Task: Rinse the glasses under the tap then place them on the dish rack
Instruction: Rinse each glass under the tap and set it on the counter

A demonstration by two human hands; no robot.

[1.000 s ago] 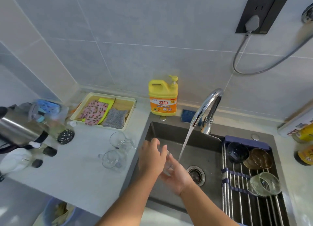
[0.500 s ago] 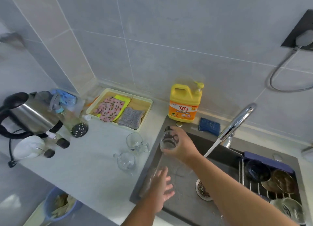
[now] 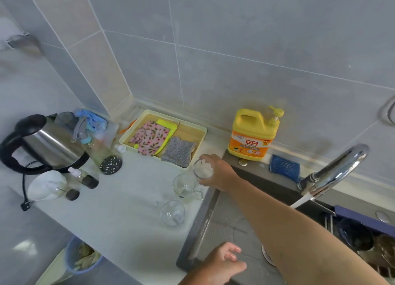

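Grey wall tiles and a pale countertop (image 3: pixel 119 201) flank a dark sink (image 3: pixel 213 227), where the tap (image 3: pixel 335 169) runs and its stream (image 3: pixel 303 201) disappears behind the person's right forearm. The right hand (image 3: pixel 221 174) reaches across the sink's left rim and grips a clear glass (image 3: pixel 202 169) just above the counter's edge, between the yellow tray (image 3: pixel 201 133) of cloths and two glass mugs (image 3: pixel 183 187) (image 3: pixel 172 213) lying on the counter. The glass stands roughly upright, long axis near vertical, mouth up toward the camera. The fingers curl round its far side and show blurred through the wall. Whether the glass touches the nearer mug cannot be told. The left hand (image 3: pixel 222 261) hovers low over the sink's near corner, fingers loosely spread, holding nothing; its wrist is cut off by the frame's bottom edge. The dish rack (image 3: pixel 361 217) sits over the sink's right end, mostly cropped by the frame and partly hidden by the arm, with dark bowls (image 3: pixel 354 235) dimly visible on it. A yellow detergent bottle (image 3: pixel 253 135) stands against the wall.
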